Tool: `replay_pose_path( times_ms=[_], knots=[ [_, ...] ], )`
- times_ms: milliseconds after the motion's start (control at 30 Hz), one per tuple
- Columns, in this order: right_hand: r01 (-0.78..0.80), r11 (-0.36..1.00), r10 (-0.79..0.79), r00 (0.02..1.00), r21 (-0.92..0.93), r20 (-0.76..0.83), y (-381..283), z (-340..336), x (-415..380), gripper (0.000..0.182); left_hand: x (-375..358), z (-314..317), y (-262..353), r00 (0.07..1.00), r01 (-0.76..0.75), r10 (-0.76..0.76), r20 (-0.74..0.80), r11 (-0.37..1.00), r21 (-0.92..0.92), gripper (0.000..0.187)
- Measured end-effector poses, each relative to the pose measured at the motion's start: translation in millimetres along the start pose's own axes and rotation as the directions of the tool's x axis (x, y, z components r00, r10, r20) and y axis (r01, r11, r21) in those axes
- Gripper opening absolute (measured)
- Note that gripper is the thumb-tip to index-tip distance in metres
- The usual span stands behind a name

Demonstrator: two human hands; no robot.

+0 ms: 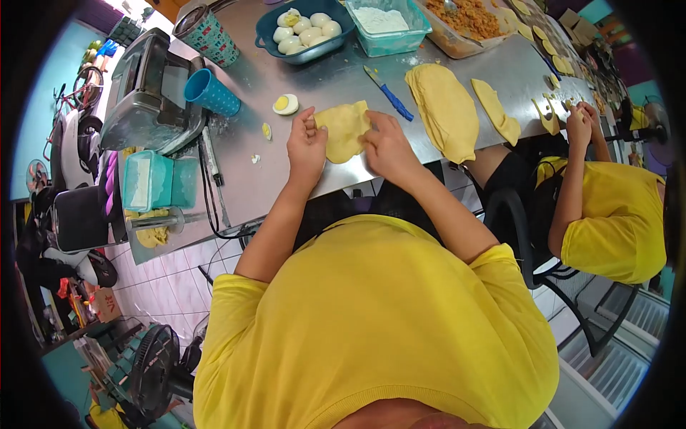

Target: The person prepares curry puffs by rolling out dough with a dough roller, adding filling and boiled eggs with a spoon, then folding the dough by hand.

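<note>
Between my two hands a flat piece of yellow dough (343, 134) is held at its left and right edges, over the front of the steel table (286, 187). My left hand (306, 146) pinches the left edge, fingers curled. The right edge is gripped by my right hand (389, 146), thumb and fingers closed on it. Just left of the dough lies a halved boiled egg (285, 105), with a small egg piece (266, 131) below it. A blue-handled knife (389, 94) rests behind my right hand. To its right is a stack of dough sheets (443, 111).
At the back stand a bowl of boiled eggs (266, 47), a tub of white flour (381, 21) and a container of orange filling (464, 20). A dough machine (146, 96), blue cup (211, 93) and patterned tumbler (214, 39) stand left. A co-worker (607, 207) sits at right.
</note>
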State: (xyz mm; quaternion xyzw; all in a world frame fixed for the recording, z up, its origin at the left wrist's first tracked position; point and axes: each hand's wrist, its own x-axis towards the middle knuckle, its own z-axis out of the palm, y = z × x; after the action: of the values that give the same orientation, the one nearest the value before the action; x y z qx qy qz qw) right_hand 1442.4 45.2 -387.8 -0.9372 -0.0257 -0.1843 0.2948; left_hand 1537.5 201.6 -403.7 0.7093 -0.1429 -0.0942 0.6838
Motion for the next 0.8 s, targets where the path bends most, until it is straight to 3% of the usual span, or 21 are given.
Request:
replay_pose_path(
  times_ms=[100,233,300,333,400,433,500,533,600,633,700,733,767,800],
  knots=[
    [0.123,0.989,-0.124,0.992,-0.086,-0.011,-28.5,3.5,-5.5,0.031,-1.5,-9.6,2.3,0.997,0.065,-0.065,0.038,0.998,0.003,0.04],
    [0.116,0.987,-0.111,0.993,-0.114,0.046,-35.7,17.5,1.8,0.032,0.8,-15.4,6.2,0.999,0.037,-0.037,0.001,0.994,0.099,0.039],
    [0.069,0.996,-0.066,0.997,-0.062,0.049,-36.7,14.7,12.3,0.033,-1.2,-18.3,14.6,0.999,-0.011,-0.001,0.037,0.947,0.321,0.037],
    [0.069,0.995,-0.066,0.997,-0.065,0.044,-34.6,19.4,16.4,0.033,-0.4,-19.0,17.8,0.999,-0.017,0.004,0.041,0.947,0.321,0.037],
    [0.165,0.95,-0.167,0.986,-0.267,0.014,-34.2,32.1,22.1,0.029,-2.1,-19.9,21.4,0.997,-0.013,-0.024,0.074,0.886,0.463,0.039],
    [0.163,0.949,-0.166,0.986,-0.27,0.011,-35.4,34.0,24.2,0.029,-1.9,-21.3,18.4,0.997,-0.016,-0.022,0.077,0.887,0.462,0.039],
    [0.157,0.955,-0.157,0.987,-0.251,0.022,-36.3,34.9,28.9,0.028,-0.8,-22.5,14.1,0.945,-0.317,0.281,0.165,0.68,0.661,0.042],
    [0.147,0.958,-0.146,0.989,-0.245,0.024,-31.4,35.6,27.1,0.028,-6.9,-21.9,15.0,0.947,-0.315,0.271,0.172,0.68,0.662,0.042],
    [0.034,0.998,-0.034,0.999,0.056,0.001,-3.6,31.1,35.9,0.03,-7.5,-17.0,22.5,0.909,-0.406,0.258,0.327,0.38,0.831,0.048],
    [-0.038,0.989,0.057,0.99,0.142,-0.129,5.9,25.4,36.7,0.035,-5.9,-15.9,25.0,0.91,-0.405,0.255,0.326,0.383,0.83,0.048],
    [-0.114,0.987,0.122,0.99,0.116,-0.068,19.5,11.4,35.8,0.034,-4.8,-16.1,27.2,0.857,-0.486,0.29,0.427,0.178,0.855,0.045],
    [-0.184,0.979,0.186,0.982,0.085,-0.018,23.0,6.2,35.4,0.034,-3.6,-16.7,27.7,0.858,-0.489,0.277,0.433,0.181,0.853,0.045],
    [-0.056,0.998,0.056,0.998,-0.027,-0.012,26.3,4.2,34.8,0.033,-0.9,-17.1,28.0,0.817,-0.532,0.316,0.482,0.092,0.841,0.043],
    [-0.068,0.997,0.067,0.998,-0.026,-0.005,24.9,0.1,33.4,0.033,1.7,-16.9,27.6,0.772,-0.567,0.349,0.531,0.003,0.824,0.041]
  ],
)
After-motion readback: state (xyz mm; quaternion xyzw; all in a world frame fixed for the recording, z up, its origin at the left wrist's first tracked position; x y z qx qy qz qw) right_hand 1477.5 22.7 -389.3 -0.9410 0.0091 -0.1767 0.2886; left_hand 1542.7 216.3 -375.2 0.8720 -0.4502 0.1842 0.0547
